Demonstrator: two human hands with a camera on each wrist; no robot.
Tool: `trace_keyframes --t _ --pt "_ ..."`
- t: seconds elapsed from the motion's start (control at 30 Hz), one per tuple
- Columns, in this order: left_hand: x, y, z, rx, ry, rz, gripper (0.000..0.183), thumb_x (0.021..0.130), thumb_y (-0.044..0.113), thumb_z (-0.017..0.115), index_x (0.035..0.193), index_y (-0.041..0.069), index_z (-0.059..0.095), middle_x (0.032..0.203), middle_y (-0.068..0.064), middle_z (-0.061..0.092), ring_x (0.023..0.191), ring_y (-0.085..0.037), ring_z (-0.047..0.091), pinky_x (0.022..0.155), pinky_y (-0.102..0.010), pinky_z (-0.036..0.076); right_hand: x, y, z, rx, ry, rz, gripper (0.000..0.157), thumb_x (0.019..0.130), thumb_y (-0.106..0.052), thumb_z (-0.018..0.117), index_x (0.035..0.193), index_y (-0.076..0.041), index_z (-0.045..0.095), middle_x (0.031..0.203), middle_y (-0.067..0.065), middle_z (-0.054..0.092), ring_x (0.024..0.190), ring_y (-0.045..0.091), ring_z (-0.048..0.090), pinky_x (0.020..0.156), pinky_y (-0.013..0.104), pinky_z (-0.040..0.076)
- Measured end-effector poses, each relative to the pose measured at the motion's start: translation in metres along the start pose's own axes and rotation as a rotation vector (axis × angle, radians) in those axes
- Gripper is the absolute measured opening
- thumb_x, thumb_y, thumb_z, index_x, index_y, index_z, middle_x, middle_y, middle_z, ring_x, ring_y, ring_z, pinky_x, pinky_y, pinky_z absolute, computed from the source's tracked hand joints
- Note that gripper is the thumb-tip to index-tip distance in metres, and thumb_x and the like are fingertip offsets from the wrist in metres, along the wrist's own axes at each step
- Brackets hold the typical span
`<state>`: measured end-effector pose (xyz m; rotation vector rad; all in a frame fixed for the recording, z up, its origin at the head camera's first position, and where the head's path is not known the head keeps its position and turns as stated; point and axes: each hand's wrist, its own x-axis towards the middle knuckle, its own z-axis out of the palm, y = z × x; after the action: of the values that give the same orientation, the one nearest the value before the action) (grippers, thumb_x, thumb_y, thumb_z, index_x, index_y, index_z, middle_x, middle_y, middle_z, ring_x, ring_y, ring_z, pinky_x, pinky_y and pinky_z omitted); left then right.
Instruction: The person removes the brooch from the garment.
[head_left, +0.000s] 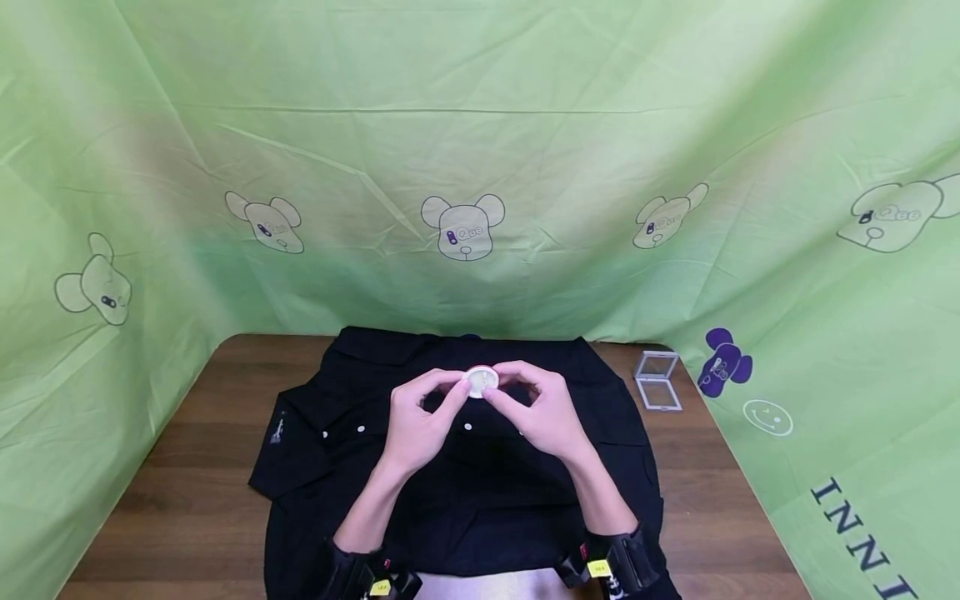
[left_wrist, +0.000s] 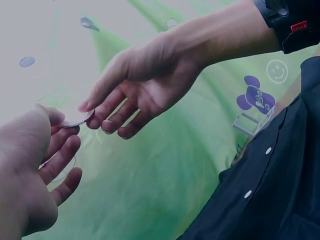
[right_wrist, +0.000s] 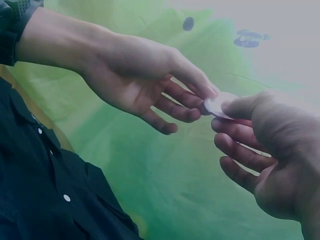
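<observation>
Between both hands is a small round white disc [head_left: 482,382] with a reddish upper edge, held up over a dark shirt [head_left: 465,500]. My left hand [head_left: 418,423] pinches its left side between thumb and fingers. From the right, my right hand [head_left: 543,417] pinches the opposite side. In the left wrist view the disc [left_wrist: 76,122] appears nearly edge-on, thin and slightly curved. The right wrist view shows both thumbs on the disc's [right_wrist: 218,108] near face, with the other fingers loosely bent below. The short-sleeved shirt lies spread out with white buttons [head_left: 468,427] across it.
A hinged square case [head_left: 658,393] with see-through panels stands opened at the table's back right. The wooden table [head_left: 180,492] shows on either side of the shirt. A green printed cloth [head_left: 465,108] hangs behind and at both sides. A pale surface [head_left: 487,586] shows at the front edge.
</observation>
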<state>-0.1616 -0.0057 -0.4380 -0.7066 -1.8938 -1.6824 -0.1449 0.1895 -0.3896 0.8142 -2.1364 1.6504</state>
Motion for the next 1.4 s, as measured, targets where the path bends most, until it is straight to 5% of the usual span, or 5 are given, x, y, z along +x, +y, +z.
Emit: trace_keyframes --t 0.4,0.8,1.13,1.4 --pt "0.0 0.001 0.002 0.023 -0.019 0.074 0.007 0.093 0.007 0.075 0.098 0.007 0.081 0.085 -0.001 0.076 0.073 -0.012 0.067 0.07 -0.025 0.055 -0.001 0.0 0.0 0.03 0.003 0.025 0.015 0.083 0.014 0.076 0.098 0.011 0.073 0.09 0.021 0.074 0.082 0.018 0.067 0.076 0.02 0.055" --pt "0.002 0.003 0.002 0.034 -0.043 0.153 0.009 0.089 0.001 0.077 0.097 0.003 0.08 0.086 -0.006 0.077 0.076 -0.013 0.068 0.066 -0.039 0.057 0.001 0.001 -0.003 0.028 0.006 0.025 0.012 0.08 0.016 0.077 0.09 0.01 0.073 0.087 0.021 0.074 0.078 0.018 0.065 0.073 0.021 0.055" --pt "0.007 0.027 0.001 0.052 -0.051 0.17 0.01 0.083 -0.009 0.077 0.092 -0.004 0.079 0.086 -0.011 0.077 0.08 -0.017 0.07 0.066 -0.046 0.058 0.002 0.002 -0.004 0.045 -0.001 0.02 0.011 0.08 0.015 0.077 0.085 0.009 0.07 0.081 0.021 0.072 0.075 0.018 0.063 0.071 0.023 0.055" --pt "0.009 0.033 0.001 0.069 -0.049 0.181 0.012 0.082 -0.011 0.077 0.091 -0.005 0.079 0.086 -0.013 0.077 0.081 -0.019 0.071 0.069 -0.036 0.058 0.002 0.002 -0.003 0.06 0.003 0.028 0.009 0.08 0.017 0.075 0.085 0.011 0.07 0.081 0.025 0.072 0.075 0.016 0.063 0.071 0.021 0.055"
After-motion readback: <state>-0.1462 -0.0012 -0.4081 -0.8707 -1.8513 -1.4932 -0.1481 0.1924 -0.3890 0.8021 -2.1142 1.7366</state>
